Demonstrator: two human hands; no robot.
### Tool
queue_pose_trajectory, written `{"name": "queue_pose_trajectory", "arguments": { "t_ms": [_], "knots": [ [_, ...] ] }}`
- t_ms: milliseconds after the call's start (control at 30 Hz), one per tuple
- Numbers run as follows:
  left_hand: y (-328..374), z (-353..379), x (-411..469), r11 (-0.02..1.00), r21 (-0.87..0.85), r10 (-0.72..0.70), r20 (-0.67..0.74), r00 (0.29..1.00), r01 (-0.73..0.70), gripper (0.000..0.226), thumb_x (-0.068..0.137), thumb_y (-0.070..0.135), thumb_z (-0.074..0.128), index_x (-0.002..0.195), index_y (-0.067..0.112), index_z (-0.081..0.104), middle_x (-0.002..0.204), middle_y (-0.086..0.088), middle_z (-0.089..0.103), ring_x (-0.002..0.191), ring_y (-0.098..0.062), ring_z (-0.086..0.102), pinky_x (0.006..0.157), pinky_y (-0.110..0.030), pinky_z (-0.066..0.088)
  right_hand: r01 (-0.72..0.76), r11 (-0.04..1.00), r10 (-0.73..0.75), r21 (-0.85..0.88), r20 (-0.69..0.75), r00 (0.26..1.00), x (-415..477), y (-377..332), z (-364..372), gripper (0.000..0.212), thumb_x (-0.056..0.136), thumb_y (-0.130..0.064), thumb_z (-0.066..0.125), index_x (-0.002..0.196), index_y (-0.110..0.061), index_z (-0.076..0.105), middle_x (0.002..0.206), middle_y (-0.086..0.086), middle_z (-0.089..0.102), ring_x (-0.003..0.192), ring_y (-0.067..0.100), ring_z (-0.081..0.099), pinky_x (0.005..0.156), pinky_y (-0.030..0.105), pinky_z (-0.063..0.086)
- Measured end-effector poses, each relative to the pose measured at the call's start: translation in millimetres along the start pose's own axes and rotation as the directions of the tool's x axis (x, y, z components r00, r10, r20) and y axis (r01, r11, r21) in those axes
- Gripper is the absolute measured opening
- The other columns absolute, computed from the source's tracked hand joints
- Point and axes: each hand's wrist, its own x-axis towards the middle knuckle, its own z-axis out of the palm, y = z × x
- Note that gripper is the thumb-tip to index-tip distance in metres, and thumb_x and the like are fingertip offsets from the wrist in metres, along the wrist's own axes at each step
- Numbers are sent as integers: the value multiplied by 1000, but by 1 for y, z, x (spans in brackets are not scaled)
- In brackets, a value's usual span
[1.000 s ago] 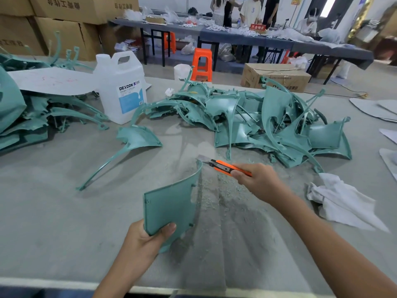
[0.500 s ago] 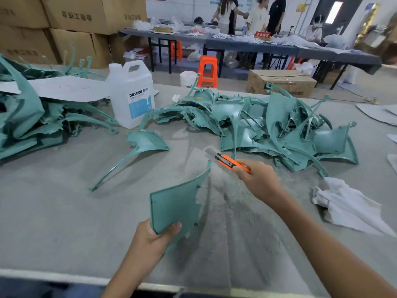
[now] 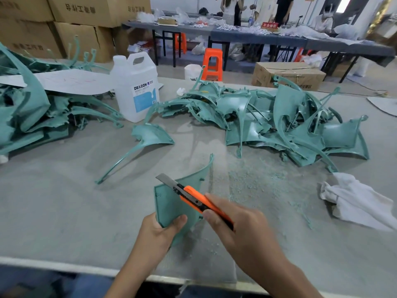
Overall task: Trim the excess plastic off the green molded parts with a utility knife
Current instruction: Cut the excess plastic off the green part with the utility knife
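My left hand [image 3: 160, 231] grips the lower corner of a curved green molded part [image 3: 171, 203], held upright over the grey table [image 3: 64, 211]. My right hand [image 3: 238, 229] holds an orange utility knife [image 3: 193, 197] with the blade out. The blade tip lies across the part's upper left face. A single green part [image 3: 148, 136] with a long thin stem lies on the table beyond. A big heap of green parts [image 3: 279, 123] sits at the back right, another heap [image 3: 28, 112] at the far left.
Green shavings [image 3: 253, 179] litter the table right of the held part. A white rag [image 3: 354, 203] lies at the right. A white jug [image 3: 135, 89] and a white sheet [image 3: 71, 81] stand at the back left. Cardboard boxes, orange stools and people at a long table are behind.
My right hand has pulled the knife back toward me and left, from the part's far tip to its near face. My left hand keeps its grip on the part.
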Motion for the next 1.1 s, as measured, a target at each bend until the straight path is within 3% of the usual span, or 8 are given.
{"name": "queue_pose_trajectory", "arguments": {
  "t_ms": [167,267,400,500,633,767,933,1100],
  "knots": [
    [-6,2,2,998,-65,-30,-45,999,27,40,65,40,84,100,23,78,96,-11,77,94,-40,72,84,-62,56,-19,994,6,-110,-111,994,16,21,-9,33,95,-43,63,128,-36,66,73,-9,68,56,10,58,52,25,44],
    [-6,0,2,997,-77,-28,-23,999,27,42,66,39,85,103,22,78,100,-11,77,96,-35,73,88,-58,56,-88,995,84,-56,-63,994,34,58,-16,35,95,-40,63,130,-39,63,63,-11,64,53,2,55,47,14,35],
    [-5,-3,4,990,-138,-30,5,1000,31,35,70,21,88,104,22,79,105,-12,76,99,-32,72,91,-50,55,-177,984,177,-10,31,984,66,110,-14,31,99,-42,57,129,-48,59,61,-6,62,49,6,53,48,21,40],
    [-2,-1,3,988,-150,-36,73,997,46,35,71,17,82,106,21,78,109,-12,75,103,-31,71,92,-44,56,-199,976,205,-84,63,977,89,141,-9,26,100,-37,57,123,-36,68,57,-9,59,48,3,51,46,19,35],
    [0,-2,3,986,-162,-39,57,998,47,35,69,17,81,104,23,79,108,-12,75,103,-30,71,90,-42,56,-224,942,248,-251,68,966,118,160,-4,21,101,-38,55,91,-28,70,57,-10,56,53,12,53,49,27,33],
    [1,-1,1,997,-78,-11,55,998,15,33,71,21,86,103,29,78,103,-7,77,100,-27,73,90,-44,57,-268,909,316,-320,108,943,128,164,-9,30,102,-43,51,90,-21,69,67,-1,65,60,20,60,53,31,44],
    [4,5,0,994,-106,-17,8,1000,18,32,72,19,87,102,26,79,102,-10,77,99,-31,72,90,-46,57,-194,948,219,-252,76,973,124,120,-37,22,101,-38,53,81,-39,63,62,-3,62,57,18,55,51,28,36],
    [7,5,-2,998,-54,-14,-18,1000,13,27,73,25,84,100,25,79,94,-15,76,89,-32,72,81,-45,55,32,972,6,-234,158,987,109,39,-80,27,96,-46,56,116,-34,69,66,-13,67,59,1,58,47,16,39]
  ]
}}
